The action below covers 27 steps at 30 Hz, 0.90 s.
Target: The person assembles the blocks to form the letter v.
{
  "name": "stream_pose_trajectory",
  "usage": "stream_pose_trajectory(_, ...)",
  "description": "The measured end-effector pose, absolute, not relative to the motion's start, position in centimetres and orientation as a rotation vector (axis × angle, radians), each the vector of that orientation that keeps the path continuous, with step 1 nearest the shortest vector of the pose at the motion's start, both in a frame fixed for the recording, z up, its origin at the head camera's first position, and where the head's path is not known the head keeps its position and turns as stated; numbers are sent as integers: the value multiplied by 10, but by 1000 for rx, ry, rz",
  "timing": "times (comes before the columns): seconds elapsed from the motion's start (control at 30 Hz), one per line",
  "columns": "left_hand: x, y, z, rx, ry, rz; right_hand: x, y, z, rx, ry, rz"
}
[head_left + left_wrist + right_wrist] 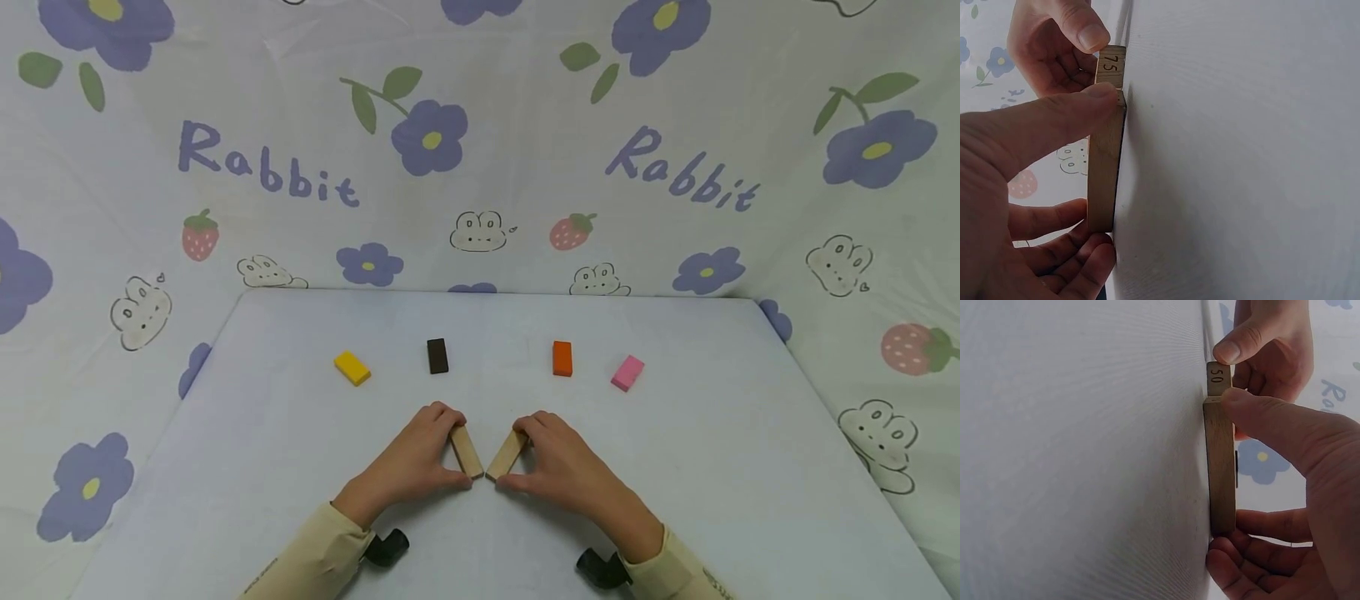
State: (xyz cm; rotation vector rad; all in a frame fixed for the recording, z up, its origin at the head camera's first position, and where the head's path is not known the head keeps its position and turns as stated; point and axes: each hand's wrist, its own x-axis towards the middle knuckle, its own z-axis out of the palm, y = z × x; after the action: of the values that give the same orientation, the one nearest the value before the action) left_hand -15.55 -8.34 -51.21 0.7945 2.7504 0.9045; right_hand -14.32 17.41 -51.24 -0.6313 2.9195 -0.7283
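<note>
Two plain wooden blocks lie on the white table, angled so their near ends almost meet. My left hand [420, 454] grips the left wooden block [467, 452] by its ends, thumb at the near end and fingers at the far one. In the same way my right hand [566, 458] holds the right wooden block [506, 455]. The left wrist view shows the number 75 on the end of the right block [1110, 65]. In the right wrist view, the end of the left block [1218, 375] reads 50.
Beyond the hands lie a yellow block [352, 367], a dark brown block [438, 356], an orange block [562, 358] and a pink block [627, 373]. A printed cloth [517, 183] with flowers and rabbits hangs behind the white table [300, 500].
</note>
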Motion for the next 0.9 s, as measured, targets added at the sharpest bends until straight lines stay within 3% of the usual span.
stream_pose_trajectory(0.9,-158,-83,-515,791,2751,883,-143,172,-515,-622,2938,-719)
